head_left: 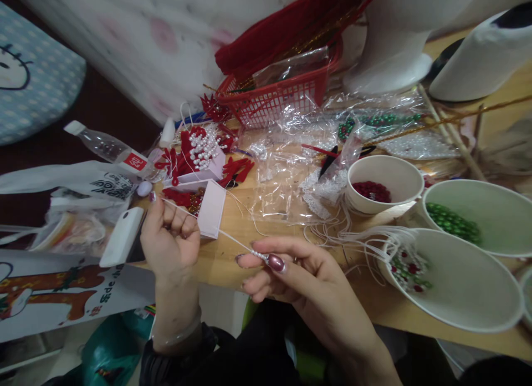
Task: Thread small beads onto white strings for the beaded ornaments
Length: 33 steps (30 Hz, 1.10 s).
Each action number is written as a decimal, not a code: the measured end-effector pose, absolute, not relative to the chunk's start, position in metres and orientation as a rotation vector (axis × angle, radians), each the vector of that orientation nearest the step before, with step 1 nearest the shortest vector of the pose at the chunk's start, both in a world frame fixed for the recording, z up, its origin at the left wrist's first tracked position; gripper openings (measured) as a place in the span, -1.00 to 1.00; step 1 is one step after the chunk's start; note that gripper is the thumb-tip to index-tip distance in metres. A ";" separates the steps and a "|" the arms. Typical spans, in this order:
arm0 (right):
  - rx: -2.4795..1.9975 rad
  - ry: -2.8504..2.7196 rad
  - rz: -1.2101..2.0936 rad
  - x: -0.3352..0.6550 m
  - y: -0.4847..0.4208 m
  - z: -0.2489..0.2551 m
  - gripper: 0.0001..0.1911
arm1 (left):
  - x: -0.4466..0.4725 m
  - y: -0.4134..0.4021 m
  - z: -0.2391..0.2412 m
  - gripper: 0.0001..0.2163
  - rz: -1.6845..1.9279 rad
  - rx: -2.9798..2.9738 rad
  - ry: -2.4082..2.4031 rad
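My left hand (171, 237) is closed around a thin white cord (224, 235) that runs taut to my right hand (291, 275). The right thumb and forefinger pinch the cord's other end, where a few small pearl beads (261, 255) sit on it. Both hands hover over the near edge of a wooden table (233, 253). A small white box (210, 208) with red and gold pieces lies just behind the left hand. A white phone (121, 236) rests to its left.
Paper bowls hold red beads (373, 191), green beads (453, 222) and corded bead strings (409, 269). A red basket (278, 95), clear plastic wrap (291, 169), a tray of pearls (201, 147), a water bottle (110, 150) and plastic bags (78, 181) crowd the table.
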State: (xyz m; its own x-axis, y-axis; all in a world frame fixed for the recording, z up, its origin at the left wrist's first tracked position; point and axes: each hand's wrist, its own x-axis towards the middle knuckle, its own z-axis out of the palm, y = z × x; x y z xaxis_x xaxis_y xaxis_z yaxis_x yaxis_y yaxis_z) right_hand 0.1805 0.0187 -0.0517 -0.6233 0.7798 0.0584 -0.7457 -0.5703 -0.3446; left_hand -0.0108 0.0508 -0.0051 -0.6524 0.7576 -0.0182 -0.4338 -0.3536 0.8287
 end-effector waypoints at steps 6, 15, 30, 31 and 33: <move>-0.142 -0.416 2.209 0.179 0.019 -0.050 -0.85 | -0.011 0.051 -0.005 -0.53 2.045 0.494 1.109; -0.213 -0.384 2.207 0.178 0.021 -0.052 -0.91 | -0.010 0.049 -0.003 -0.54 2.030 0.493 1.140; -0.605 -0.546 2.046 0.173 0.023 -0.055 -0.83 | 0.000 0.038 0.000 -0.64 1.941 0.765 1.165; -0.706 -0.660 1.945 0.174 0.021 -0.055 -0.84 | 0.003 0.034 0.000 -0.70 1.909 0.840 1.179; -0.894 -0.920 1.626 0.176 0.016 -0.054 -0.87 | 0.009 0.025 0.001 -0.82 1.833 1.006 1.235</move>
State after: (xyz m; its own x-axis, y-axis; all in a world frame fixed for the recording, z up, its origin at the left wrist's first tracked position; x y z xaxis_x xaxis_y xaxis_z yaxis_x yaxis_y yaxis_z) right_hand 0.1760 0.0163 -0.0536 -0.2037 0.9726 -0.1118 -0.4049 -0.1877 -0.8949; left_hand 0.0087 0.0251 0.0007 -0.4552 0.8637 0.2165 -0.1241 -0.3023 0.9451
